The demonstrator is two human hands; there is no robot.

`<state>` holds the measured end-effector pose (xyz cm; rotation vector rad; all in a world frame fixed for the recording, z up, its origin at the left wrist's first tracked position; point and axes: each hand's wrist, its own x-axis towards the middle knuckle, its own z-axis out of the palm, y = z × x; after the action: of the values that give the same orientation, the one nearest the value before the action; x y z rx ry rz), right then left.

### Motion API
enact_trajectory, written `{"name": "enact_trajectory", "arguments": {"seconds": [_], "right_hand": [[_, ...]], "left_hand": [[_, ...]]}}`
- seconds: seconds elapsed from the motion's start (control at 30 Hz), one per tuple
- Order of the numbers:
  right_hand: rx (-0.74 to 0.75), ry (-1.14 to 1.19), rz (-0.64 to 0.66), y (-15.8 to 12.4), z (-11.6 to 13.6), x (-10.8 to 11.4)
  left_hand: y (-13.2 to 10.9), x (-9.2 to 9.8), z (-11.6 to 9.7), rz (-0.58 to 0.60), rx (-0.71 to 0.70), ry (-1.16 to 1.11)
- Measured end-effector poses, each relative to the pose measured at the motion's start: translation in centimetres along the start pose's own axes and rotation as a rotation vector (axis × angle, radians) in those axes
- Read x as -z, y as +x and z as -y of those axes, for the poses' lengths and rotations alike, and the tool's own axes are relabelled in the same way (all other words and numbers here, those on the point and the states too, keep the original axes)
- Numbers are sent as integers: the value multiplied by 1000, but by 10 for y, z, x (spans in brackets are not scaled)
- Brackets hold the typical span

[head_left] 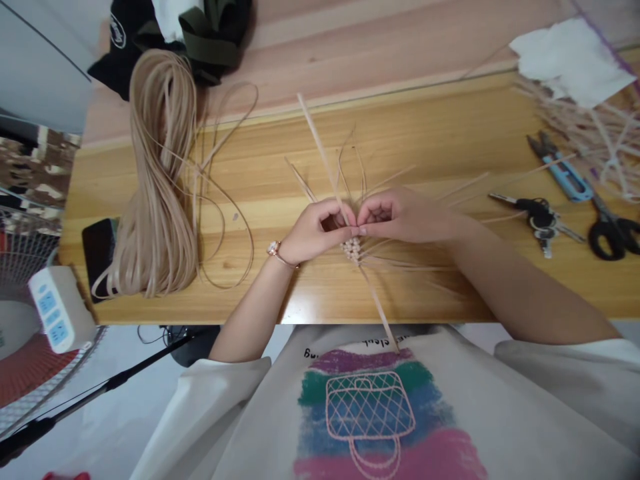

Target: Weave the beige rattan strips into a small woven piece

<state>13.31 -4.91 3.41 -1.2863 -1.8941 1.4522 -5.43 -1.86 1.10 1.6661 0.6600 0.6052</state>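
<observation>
A small woven piece point(352, 249) of beige strips lies under my fingertips near the table's front edge, its loose strips fanning out on several sides. My left hand point(325, 225), with a watch at the wrist, pinches a strip point(318, 141) that rises up and away from the weave. Close against it, my right hand point(387, 215) has thumb and forefinger pressed together at the top of the woven piece, thumb tips almost touching. The exact strip between the right fingers is hard to make out. Another strip point(377, 303) runs from the weave over the table edge toward my shirt.
At left lies a big beige strip bundle point(163, 173) over a phone point(99, 250), near a power socket block point(63, 310). At right are keys point(543, 220), blue-handled snips point(565, 173), black-handled scissors point(607, 237) and a strip pile point(590, 130). A dark bag point(215, 40) sits behind.
</observation>
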Motion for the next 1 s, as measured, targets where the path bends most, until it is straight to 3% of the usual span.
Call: {"name": "enact_trajectory", "arguments": {"seconds": [0.23, 0.57, 0.77, 1.0], "right_hand": [[-13, -20, -74, -3, -1, 5], [-85, 74, -59, -4, 1, 11], [-43, -30, -69, -1, -8, 8], [46, -150, -128, -3, 1, 3]], "left_hand": [[2, 4, -3, 65, 6, 9], [0, 7, 0, 83, 0, -33], [0, 9, -1, 86, 55, -174], [2, 5, 1, 44, 45, -132]]}}
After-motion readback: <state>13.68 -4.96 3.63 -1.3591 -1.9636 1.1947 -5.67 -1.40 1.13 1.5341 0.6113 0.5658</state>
